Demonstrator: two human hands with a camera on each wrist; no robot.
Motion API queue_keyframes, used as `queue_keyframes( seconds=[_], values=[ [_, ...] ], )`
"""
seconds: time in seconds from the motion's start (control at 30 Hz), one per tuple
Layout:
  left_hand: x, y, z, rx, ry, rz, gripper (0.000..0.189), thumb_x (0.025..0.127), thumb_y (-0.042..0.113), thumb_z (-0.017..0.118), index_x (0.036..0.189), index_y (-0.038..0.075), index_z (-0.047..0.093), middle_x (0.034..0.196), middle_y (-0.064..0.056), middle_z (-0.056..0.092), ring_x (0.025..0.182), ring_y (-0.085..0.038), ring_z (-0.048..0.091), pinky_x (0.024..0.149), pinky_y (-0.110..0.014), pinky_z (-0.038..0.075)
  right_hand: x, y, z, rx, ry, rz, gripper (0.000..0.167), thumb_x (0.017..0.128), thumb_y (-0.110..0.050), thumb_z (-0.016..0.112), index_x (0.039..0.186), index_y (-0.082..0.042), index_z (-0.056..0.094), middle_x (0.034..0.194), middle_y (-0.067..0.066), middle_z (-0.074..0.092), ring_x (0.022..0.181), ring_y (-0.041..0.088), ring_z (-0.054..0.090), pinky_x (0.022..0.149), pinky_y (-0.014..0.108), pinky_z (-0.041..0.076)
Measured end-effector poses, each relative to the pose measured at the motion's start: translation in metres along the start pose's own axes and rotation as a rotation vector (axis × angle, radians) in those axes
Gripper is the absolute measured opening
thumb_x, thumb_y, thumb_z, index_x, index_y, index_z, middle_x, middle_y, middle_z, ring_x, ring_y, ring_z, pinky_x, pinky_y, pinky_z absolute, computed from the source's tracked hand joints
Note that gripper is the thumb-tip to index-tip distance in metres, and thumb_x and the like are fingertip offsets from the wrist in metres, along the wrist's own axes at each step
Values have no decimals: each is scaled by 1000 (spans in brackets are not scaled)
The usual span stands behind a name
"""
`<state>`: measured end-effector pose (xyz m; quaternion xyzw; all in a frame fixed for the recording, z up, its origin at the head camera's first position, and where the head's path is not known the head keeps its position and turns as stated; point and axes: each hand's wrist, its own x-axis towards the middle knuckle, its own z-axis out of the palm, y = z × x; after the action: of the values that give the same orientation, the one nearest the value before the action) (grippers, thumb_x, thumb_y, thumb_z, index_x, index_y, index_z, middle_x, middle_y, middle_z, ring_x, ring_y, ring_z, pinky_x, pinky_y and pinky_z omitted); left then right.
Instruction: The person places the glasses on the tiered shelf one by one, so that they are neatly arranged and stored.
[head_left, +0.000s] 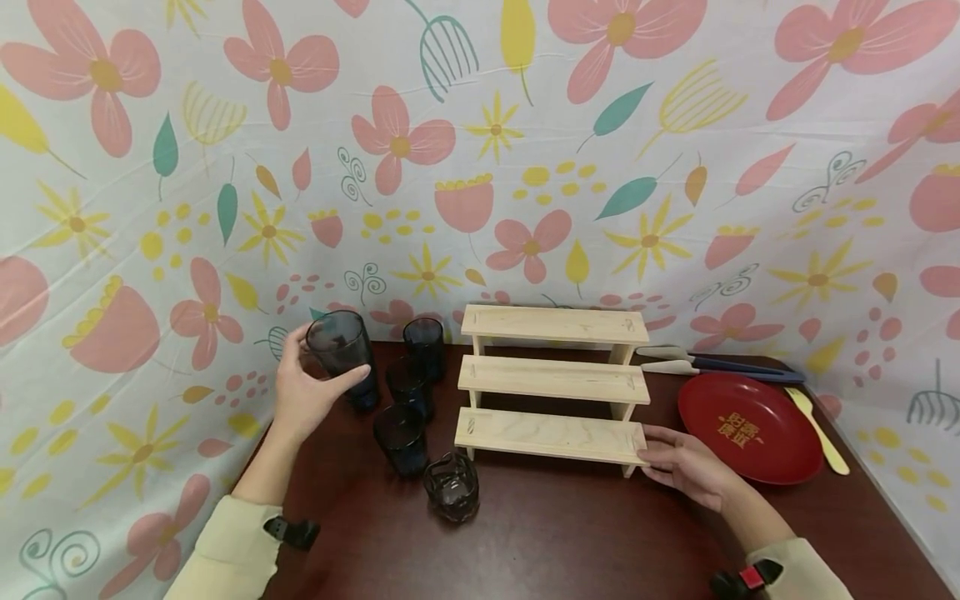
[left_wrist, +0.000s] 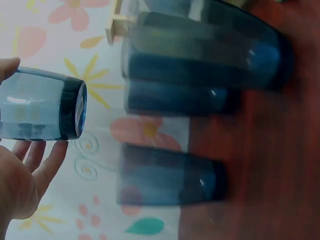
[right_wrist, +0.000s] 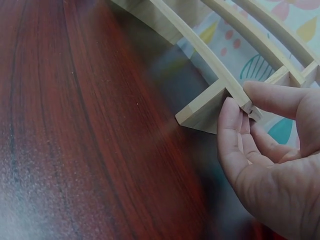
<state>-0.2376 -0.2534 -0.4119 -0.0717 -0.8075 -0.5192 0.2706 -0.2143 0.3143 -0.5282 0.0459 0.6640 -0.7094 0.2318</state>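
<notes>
My left hand (head_left: 311, 387) grips a dark blue tinted glass (head_left: 339, 343) at the table's back left; the left wrist view shows this glass (left_wrist: 37, 105) between thumb and fingers. Close to its right, three more blue glasses stand upright: a back one (head_left: 424, 342), a middle one (head_left: 409, 387) and a front one (head_left: 401, 437). A three-step wooden shelf (head_left: 551, 433) stands to their right. With my right hand (head_left: 686, 465) I pinch the right end of its lowest board (right_wrist: 220, 67), thumb on top and fingers beneath.
A small dark glass bowl with a wavy rim (head_left: 452, 492) sits in front of the glasses. Right of the shelf lie a red plate (head_left: 795, 454), a pale yellow knife (head_left: 821, 433) and tongs (head_left: 720, 364). Flowered cloth (head_left: 480, 233) hangs behind the brown table (head_left: 540, 533).
</notes>
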Motion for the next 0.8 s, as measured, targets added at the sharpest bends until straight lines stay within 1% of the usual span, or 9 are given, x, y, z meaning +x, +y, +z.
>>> queue_keyframes(
  seconds=[0.03,0.17,0.27,0.33,0.43,0.53,0.67,0.73,0.8],
  values=[
    [4,7,5,-10,-12,0,90,76,11,94,151,16,45,126,-6,57,110,-16,53,89,-32,44,0,0,0,4,0,0,81,103,-11,64,160,7,8,124,6,62,106,16,66,92,35,56],
    [20,21,28,-43,-68,32,91,76,12,94,152,17,44,126,-9,57,106,-20,57,87,-38,48,1,1,-1,16,5,2,82,103,-10,65,161,7,8,124,7,62,105,16,66,92,35,56],
    [33,27,47,-53,-107,70,91,76,19,96,152,20,45,125,-8,57,106,-24,59,90,-45,50,0,1,-1,18,5,1,82,103,-10,65,161,7,8,125,7,61,105,16,66,92,35,56],
    [40,34,62,-61,-138,80,90,77,24,95,152,20,45,125,-9,57,107,-27,60,92,-51,51,0,1,-1,19,4,0,82,103,-10,65,161,7,9,125,7,61,105,16,66,92,35,56],
    [48,47,86,-87,-187,95,90,76,28,95,151,20,46,125,-9,58,109,-29,60,95,-53,51,0,1,-1,21,2,-3,82,103,-10,65,161,6,9,124,7,62,105,16,66,92,35,57],
    [54,61,111,-110,-237,87,90,76,31,95,151,23,46,123,-8,59,110,-28,61,95,-54,52,0,1,-2,21,-3,-8,82,103,-10,65,160,7,9,124,6,62,105,16,66,92,35,57],
    [58,77,141,-119,-277,59,90,76,36,95,151,27,46,123,-6,58,112,-26,60,94,-53,53,0,2,-3,21,-11,-14,81,103,-10,64,161,7,8,124,6,62,105,16,66,92,35,57],
    [60,85,156,-122,-303,38,90,76,38,94,151,28,45,124,-4,57,112,-24,59,93,-49,54,1,3,-3,19,-13,-16,81,104,-10,63,161,6,8,125,6,62,106,16,66,92,35,56],
    [61,94,171,-153,-337,20,90,77,37,94,152,29,45,126,-4,56,111,-22,60,90,-44,56,1,3,-3,14,-13,-16,81,104,-11,63,161,6,8,125,6,61,106,16,65,92,35,56]
  ],
)
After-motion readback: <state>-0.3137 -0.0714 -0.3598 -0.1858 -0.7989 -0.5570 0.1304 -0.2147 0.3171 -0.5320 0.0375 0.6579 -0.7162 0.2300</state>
